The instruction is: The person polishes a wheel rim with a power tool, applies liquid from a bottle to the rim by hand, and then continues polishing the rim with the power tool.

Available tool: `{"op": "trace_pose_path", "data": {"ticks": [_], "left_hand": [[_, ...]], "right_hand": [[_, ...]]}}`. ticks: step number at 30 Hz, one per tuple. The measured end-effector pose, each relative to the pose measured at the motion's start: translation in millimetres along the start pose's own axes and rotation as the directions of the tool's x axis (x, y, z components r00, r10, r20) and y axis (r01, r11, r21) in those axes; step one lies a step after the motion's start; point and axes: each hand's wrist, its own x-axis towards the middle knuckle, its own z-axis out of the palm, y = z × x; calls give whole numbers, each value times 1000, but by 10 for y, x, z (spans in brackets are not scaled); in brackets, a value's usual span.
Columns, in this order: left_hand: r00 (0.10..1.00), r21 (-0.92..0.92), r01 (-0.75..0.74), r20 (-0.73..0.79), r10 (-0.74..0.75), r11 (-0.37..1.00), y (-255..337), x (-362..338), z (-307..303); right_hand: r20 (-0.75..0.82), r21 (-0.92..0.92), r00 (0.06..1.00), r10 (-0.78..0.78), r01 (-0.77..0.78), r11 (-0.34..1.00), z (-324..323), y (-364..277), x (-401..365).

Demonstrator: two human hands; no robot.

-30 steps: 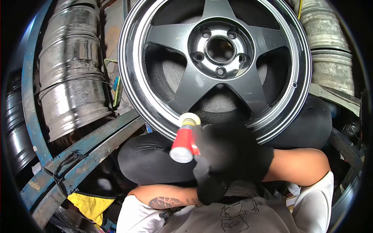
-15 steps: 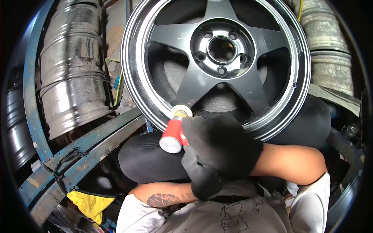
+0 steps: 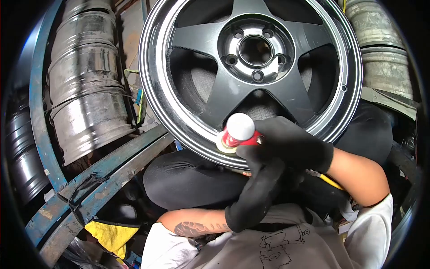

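A small red power tool (image 3: 232,141) with a silver-white round end and a pale yellow pad stands at the lower left rim of a dark five-spoke wheel (image 3: 233,92). The pad touches the wheel's polished lip near the base of a spoke. Around the tool's body, from the right, is my right hand (image 3: 293,143) in a black glove. My left hand (image 3: 260,193), also gloved in black, comes up from below and closes against the tool's near side; its fingertips are partly hidden.
Metal wheel barrels (image 3: 87,87) stand at the left beside a blue metal frame (image 3: 114,154). More barrels (image 3: 380,54) are at the upper right. A yellow cloth (image 3: 113,235) hangs at the lower left. My bent legs lie beneath the wheel's near edge.
The tool and both hands have moved right along the wheel's lip. The tool has tipped, with its silver-white end now higher and its pad lower. The view has shifted slightly.
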Motion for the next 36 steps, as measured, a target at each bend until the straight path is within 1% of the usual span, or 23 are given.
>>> {"op": "trace_pose_path", "data": {"ticks": [1, 2, 3, 5, 6, 7, 8, 10, 12, 14, 15, 17, 19, 20, 22, 25, 28, 30, 31, 33, 34, 35, 36], "left_hand": [[994, 76, -58, -85, 65, 995, -30, 10, 3], [977, 161, -101, -170, 129, 982, -60, 20, 5], [947, 103, -192, -241, 212, 976, -101, 53, -18], [901, -45, -324, -318, 294, 945, -12, 63, 13], [898, -141, -359, -322, 300, 923, 184, 33, 87], [910, -200, -370, -276, 310, 907, 266, 7, 69], [919, -259, -375, -229, 320, 890, 348, -20, 51], [937, -299, -341, -26, 349, 891, 361, -25, -99], [970, -187, -237, 7, 243, 953, 225, -21, -130], [991, -71, -132, 27, 134, 989, -20, -13, -92], [996, -11, -79, 32, 79, 997, -137, -4, -64], [998, 48, 1, 66, -4, 999, -255, 19, -1], [991, 74, 46, 122, -54, 996, -297, 53, 64], [987, 85, 62, 145, -74, 994, -306, 68, 85], [983, 119, 62, 162, -81, 991, -295, 98, 102], [988, 179, 30, 143, -56, 983, -250, 124, 103], [994, 279, -87, 93, 64, 956, -184, 153, 101], [971, 413, -237, 88, 221, 879, -141, 177, 116], [942, 498, -326, 100, 320, 804, -118, 186, 121], [804, 672, -525, 191, 562, 522, -46, 250, 127], [708, 728, -584, 241, 664, 359, 3, 314, 134], [622, 732, -632, 282, 730, 255, 78, 366, 144], [563, 718, -664, 298, 771, 207, 166, 406, 153]], "right_hand": [[-1, 77, 1000, 18, -18, 997, 49, 43, 92], [-31, 142, 999, -12, 16, 990, 100, 24, 165], [-62, 203, 997, -42, 53, 978, 152, 5, 238], [-125, 173, 991, -52, 73, 982, 265, 34, 401], [-114, 155, 994, -6, 24, 988, 267, -5, 466], [-102, 135, 994, 39, -25, 990, 269, -44, 532], [-110, 141, 993, 37, -21, 990, 286, -32, 553], [-122, 121, 992, -9, 24, 992, 309, 6, 569], [-124, 41, 983, -134, 140, 989, 271, 8, 469], [-75, -86, 978, -197, 191, 978, 182, 31, 267], [-36, -158, 984, -176, 168, 973, 133, 68, 151], [2, -142, 994, -107, 106, 984, -1, 41, -41], [16, 30, 1000, -17, 16, 999, -193, -114, -208], [44, -17, 999, -6, 7, 1000, -249, -146, -239], [96, -110, 995, 20, -9, 994, -324, -164, -278], [78, -77, 997, -26, 32, 997, -261, -96, -258], [85, -248, 991, 100, -76, 966, -177, -118, -227], [-24, -220, 1000, -11, 6, 975, -105, -111, -190], [-82, -166, 994, -68, 54, 985, -82, -163, -150], [-202, -23, 965, -169, 167, 986, -57, -279, -93], [-127, 179, 989, 80, -57, 982, -145, -450, -80], [-43, 349, 945, 324, -290, 891, -230, -616, -71], [-160, 342, 939, 304, -235, 910, -236, -650, -108]]}}
